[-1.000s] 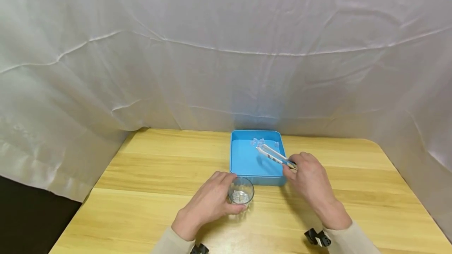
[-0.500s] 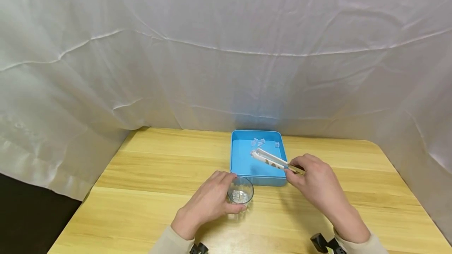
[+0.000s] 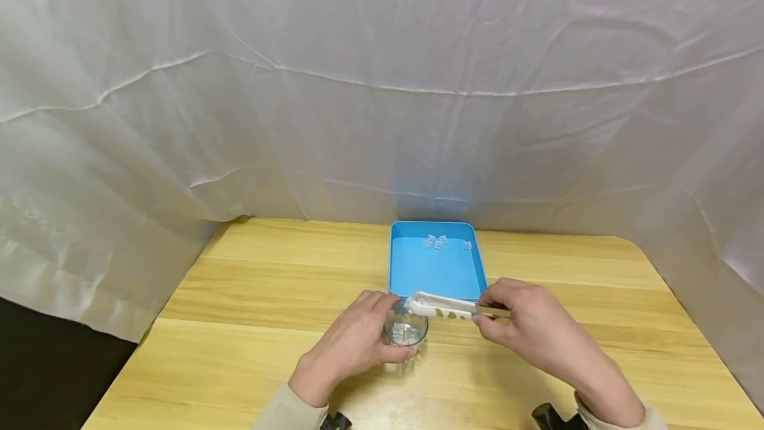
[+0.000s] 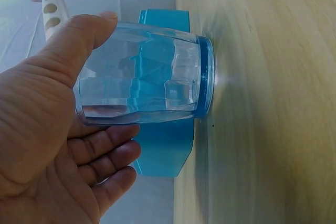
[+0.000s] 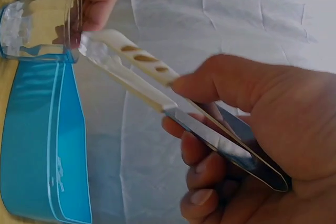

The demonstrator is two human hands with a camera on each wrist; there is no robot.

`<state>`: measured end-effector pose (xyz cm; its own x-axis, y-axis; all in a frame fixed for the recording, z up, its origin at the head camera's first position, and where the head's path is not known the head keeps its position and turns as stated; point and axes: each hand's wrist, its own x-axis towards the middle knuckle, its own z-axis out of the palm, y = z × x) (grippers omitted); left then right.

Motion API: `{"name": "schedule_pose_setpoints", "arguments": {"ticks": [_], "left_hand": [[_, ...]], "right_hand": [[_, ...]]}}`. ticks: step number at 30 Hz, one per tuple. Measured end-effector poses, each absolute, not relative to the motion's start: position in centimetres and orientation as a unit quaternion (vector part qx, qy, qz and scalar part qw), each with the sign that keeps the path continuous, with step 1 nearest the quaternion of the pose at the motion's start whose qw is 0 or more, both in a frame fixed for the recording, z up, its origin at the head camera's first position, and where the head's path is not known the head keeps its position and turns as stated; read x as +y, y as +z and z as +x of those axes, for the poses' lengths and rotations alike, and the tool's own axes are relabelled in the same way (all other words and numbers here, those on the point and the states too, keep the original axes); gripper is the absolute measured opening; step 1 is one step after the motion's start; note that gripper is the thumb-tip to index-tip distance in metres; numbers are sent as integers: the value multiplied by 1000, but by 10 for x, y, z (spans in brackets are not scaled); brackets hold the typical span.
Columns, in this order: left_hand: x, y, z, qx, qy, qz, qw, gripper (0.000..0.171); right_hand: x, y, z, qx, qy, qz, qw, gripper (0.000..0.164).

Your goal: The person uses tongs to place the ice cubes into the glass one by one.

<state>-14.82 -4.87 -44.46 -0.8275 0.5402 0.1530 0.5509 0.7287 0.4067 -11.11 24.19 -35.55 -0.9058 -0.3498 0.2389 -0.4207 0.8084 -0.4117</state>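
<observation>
My left hand (image 3: 352,334) holds a clear drinking glass (image 4: 152,74) between thumb and fingers as it stands on the table. Several clear cubes (image 5: 16,30) lie at the bottom of the glass. My right hand (image 3: 531,324) grips metal tongs (image 5: 142,72) with white tips that have brown oval marks. The tong tips are at the glass's rim, and a small clear cube (image 5: 94,48) seems pinched between them. Behind the glass sits a shallow blue tray (image 3: 438,274), where several more clear cubes (image 3: 438,243) lie toward the back.
The wooden table (image 3: 268,284) carries all of these things. A pale cloth curtain (image 3: 358,118) hangs close behind the tray and along both sides. Each wrist wears a black camera mount (image 3: 337,421).
My right hand has brought the tongs from over the tray's cubes toward me and left, to the glass's rim. My left hand and the glass have stayed in place.
</observation>
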Motion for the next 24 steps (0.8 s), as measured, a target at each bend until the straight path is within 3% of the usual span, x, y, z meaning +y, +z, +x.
{"name": "schedule_pose_setpoints", "arguments": {"ticks": [12,24], "left_hand": [[-48,-444,-148,-931,-225,-287,8,82],[-48,-446,-147,-931,-229,-283,3,81]], "right_hand": [[240,-358,-113,-941,235,220,103,15],[247,-372,-133,-955,239,159,77,6]]}}
